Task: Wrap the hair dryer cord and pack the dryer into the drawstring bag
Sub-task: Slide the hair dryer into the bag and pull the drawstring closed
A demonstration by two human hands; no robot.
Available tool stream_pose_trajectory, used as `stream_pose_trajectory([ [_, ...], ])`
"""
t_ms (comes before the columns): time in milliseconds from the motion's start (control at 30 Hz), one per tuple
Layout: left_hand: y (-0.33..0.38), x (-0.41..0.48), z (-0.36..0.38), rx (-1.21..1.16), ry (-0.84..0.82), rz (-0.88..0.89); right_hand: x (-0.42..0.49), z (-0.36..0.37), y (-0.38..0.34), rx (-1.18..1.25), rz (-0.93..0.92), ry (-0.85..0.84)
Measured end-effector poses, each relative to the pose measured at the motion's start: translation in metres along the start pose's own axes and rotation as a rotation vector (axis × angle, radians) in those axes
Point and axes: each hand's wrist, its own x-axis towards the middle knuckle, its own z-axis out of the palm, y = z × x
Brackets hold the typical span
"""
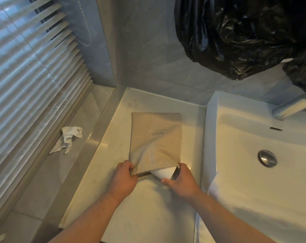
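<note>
Here we are at the pale surface [105,155] left of the sink [245,137], and the beige drawstring bag [155,137] lies flat on it, closed end toward the wall, mouth toward the person. The left hand [125,178] pinches the left corner of the mouth, fingers curled over the rim and lifting the cloth a little. On the other side, the right hand [182,181] curls round the white end of the hair dryer [163,172], fingertips up at the bag's right rim and thumb stretched out below the white piece. Only that rounded white end pokes out of the mouth; the rest is under the cloth, and the cord cannot be seen. A white towel [236,199] drapes over the near edge of the sink, its drain [267,158] shining farther right. A black plastic bag [236,32] hangs above, blinds [26,67] fill the left side, and a crumpled white cloth [68,139] lies on the floor below them
</note>
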Motion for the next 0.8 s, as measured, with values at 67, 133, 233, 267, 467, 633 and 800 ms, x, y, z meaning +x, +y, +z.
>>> stream_pose_trajectory([
  [67, 0.0, 0.001, 0.0, 0.025, -0.018, 0.018, -0.003, -0.001, -0.002, -0.019, 0.02, 0.014],
  [133, 0.0, 0.001, -0.002, 0.044, -0.034, 0.021, -0.004, -0.002, -0.002, -0.049, 0.042, 0.054],
  [233, -0.001, 0.0, -0.005, 0.043, -0.034, 0.034, 0.0, -0.007, -0.003, -0.099, 0.08, 0.14],
  [267, -0.003, 0.001, -0.007, 0.037, -0.023, 0.034, 0.003, -0.009, -0.003, -0.1, 0.093, 0.162],
  [467, -0.01, 0.002, -0.009, -0.183, -0.123, -0.059, 0.002, -0.015, -0.007, -0.055, 0.06, -0.039],
  [633, -0.001, 0.013, -0.014, -0.469, -0.134, -0.306, 0.01, -0.018, 0.0, 0.465, 0.3, 0.002],
  [800, 0.008, 0.032, -0.002, -0.49, -0.209, -0.33, 0.023, -0.012, -0.004, 0.494, 0.431, -0.137],
])
